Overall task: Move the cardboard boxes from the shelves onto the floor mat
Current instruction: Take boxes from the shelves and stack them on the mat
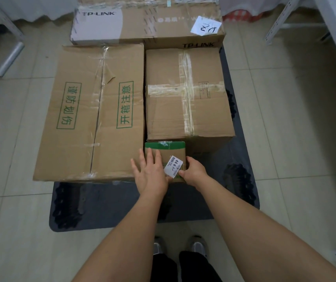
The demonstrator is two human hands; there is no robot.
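We see both hands on the small box (166, 157) at centre frame — left hand (150, 173) flat with fingers straight, right hand (193, 172) gripping its edge, fingertips hidden.

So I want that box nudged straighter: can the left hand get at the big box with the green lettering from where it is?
Probably yes. The left hand lies on the small box, right beside the big green-lettered box, with nothing between them.

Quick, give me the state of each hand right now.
Left hand: open, fingers straight, resting flat on the small box.
Right hand: grip closed on the small box's right edge, thumb across its top.
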